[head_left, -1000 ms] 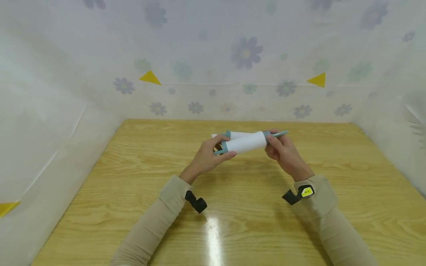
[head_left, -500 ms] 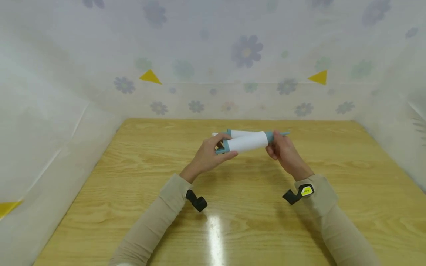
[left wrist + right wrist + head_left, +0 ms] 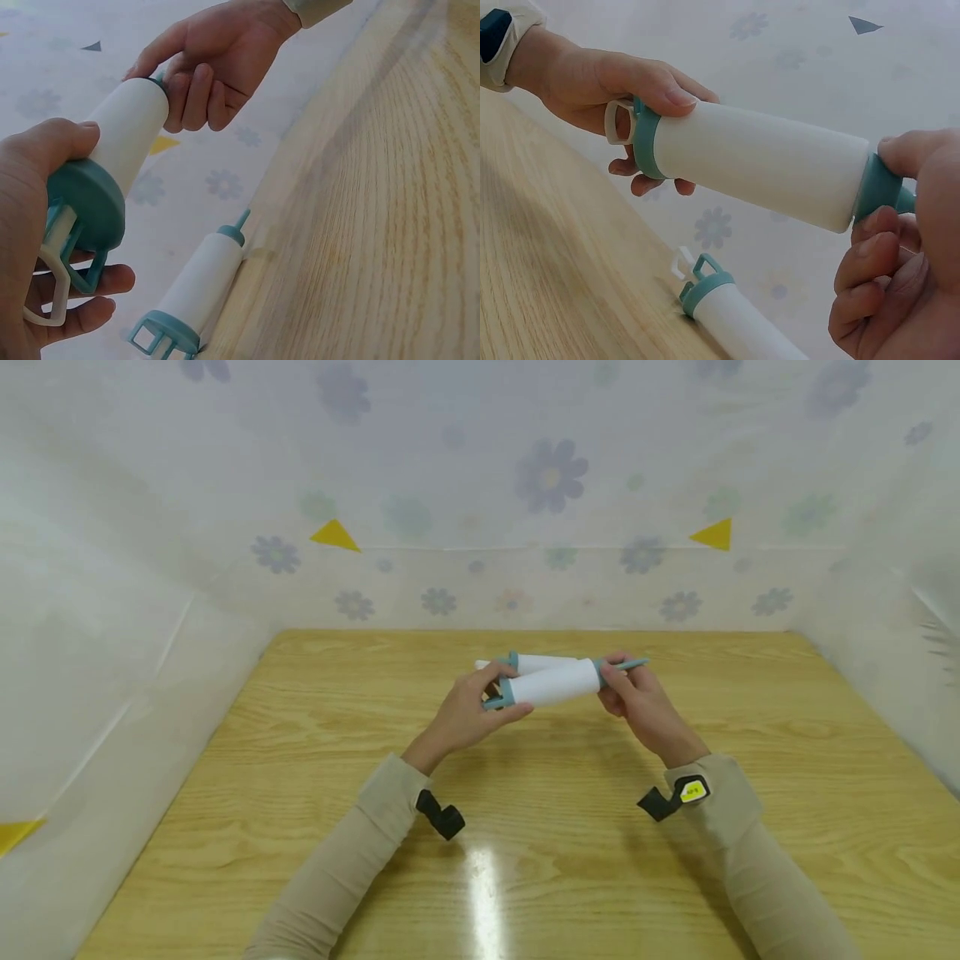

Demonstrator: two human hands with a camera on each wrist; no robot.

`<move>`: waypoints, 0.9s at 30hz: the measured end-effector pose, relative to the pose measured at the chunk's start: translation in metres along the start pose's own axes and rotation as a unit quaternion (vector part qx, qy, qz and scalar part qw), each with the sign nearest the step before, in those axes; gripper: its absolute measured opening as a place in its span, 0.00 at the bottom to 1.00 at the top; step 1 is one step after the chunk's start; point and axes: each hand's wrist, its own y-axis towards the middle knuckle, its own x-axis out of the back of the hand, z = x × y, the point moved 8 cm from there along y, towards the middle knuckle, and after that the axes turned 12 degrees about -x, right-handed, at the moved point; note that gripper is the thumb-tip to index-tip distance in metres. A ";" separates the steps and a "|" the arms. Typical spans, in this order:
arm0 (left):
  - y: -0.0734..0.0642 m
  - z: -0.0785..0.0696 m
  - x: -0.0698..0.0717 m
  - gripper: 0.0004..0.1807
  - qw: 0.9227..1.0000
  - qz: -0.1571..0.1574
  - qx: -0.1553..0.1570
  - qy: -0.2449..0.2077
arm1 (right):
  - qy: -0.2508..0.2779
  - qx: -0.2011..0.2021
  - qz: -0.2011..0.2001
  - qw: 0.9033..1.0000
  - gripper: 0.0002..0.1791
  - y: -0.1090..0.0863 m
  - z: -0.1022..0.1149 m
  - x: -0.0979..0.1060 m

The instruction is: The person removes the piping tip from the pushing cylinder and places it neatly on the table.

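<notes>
Held between both hands is a piping syringe point(image 3: 555, 683) with a white barrel, a teal finger-grip collar, a white plunger loop and a teal nozzle cap. My left hand point(image 3: 469, 714) grips its collar end, thumb along the barrel in the left wrist view. At the other end, my right hand point(image 3: 643, 706) pinches the teal nozzle cap point(image 3: 877, 186) between thumb and curled fingers. The held syringe tilts slightly, its nozzle end higher in the head view. A second piping syringe point(image 3: 199, 289) lies on the table behind it, partly hidden in the head view.
The wood-grain table point(image 3: 525, 827) spans the area under my arms. Behind it hangs a pale flowered sheet point(image 3: 465, 477) with yellow triangles; similar pale sheets line both sides. Black camera mounts point(image 3: 444, 817) are strapped to the wrists.
My right thumb and fingers turned over the nozzle cap half a second ago and are now back in a pinch like the first. My left hand and the second piping syringe stay in place.
</notes>
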 end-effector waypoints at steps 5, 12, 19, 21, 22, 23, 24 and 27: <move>-0.001 0.001 -0.005 0.21 1.000 0.003 -0.003 -0.017 | 0.009 0.000 0.005 1.000 0.08 -0.006 0.003 0.001; -0.003 0.005 -0.008 0.21 0.999 0.000 0.005 -0.033 | 0.062 0.018 0.050 0.997 0.09 -0.005 0.006 -0.003; -0.003 0.000 -0.005 0.23 1.000 -0.002 -0.005 -0.028 | 0.071 0.032 0.072 0.994 0.11 -0.002 0.007 -0.004; -0.003 -0.001 -0.004 0.23 1.000 -0.004 -0.006 -0.022 | 0.053 0.038 0.069 0.996 0.12 -0.003 0.007 -0.004; -0.002 -0.002 -0.004 0.23 1.000 -0.004 -0.006 -0.019 | 0.040 0.040 0.066 0.996 0.12 -0.002 0.007 -0.004; -0.002 -0.002 -0.004 0.23 1.000 -0.005 -0.007 -0.015 | 0.026 0.042 0.064 0.997 0.12 -0.002 0.007 -0.004; -0.002 -0.002 -0.004 0.23 1.000 -0.006 -0.006 -0.010 | 0.012 0.043 0.063 0.997 0.12 -0.002 0.006 -0.004; -0.002 -0.003 -0.003 0.24 1.000 -0.011 -0.006 0.005 | -0.034 0.041 0.060 0.997 0.15 -0.001 0.004 -0.005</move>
